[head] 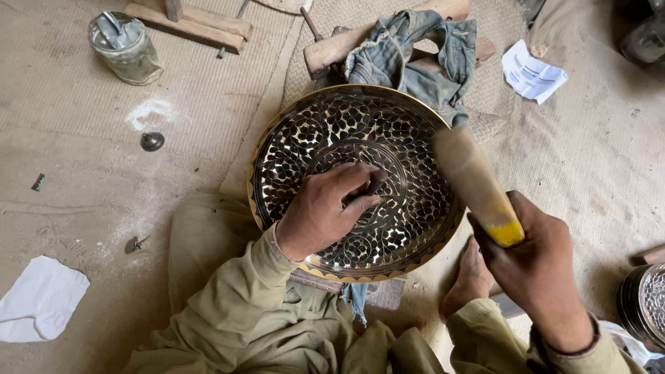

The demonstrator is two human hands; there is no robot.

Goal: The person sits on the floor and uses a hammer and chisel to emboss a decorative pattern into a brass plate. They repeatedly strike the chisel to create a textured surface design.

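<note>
A large round metal plate (298, 131) with dark engraved floral patterns and a gold scalloped rim lies in front of me on a wooden support. My left hand (322, 211) rests on the plate's middle, pinching a thin dark chisel (373, 188) against the metal. My right hand (537, 266) grips the yellow-banded handle of a wooden mallet (474, 181), raised over the plate's right side and blurred. A bare foot (471, 277) shows under the plate's lower right rim.
A crumpled denim cloth (415, 59) and wooden blocks (332, 48) lie behind the plate. A metal tin (125, 48) stands far left, a small dark knob (152, 141) near it. White papers (38, 301) (532, 73) lie on the mat. Another engraved vessel (644, 305) is at right.
</note>
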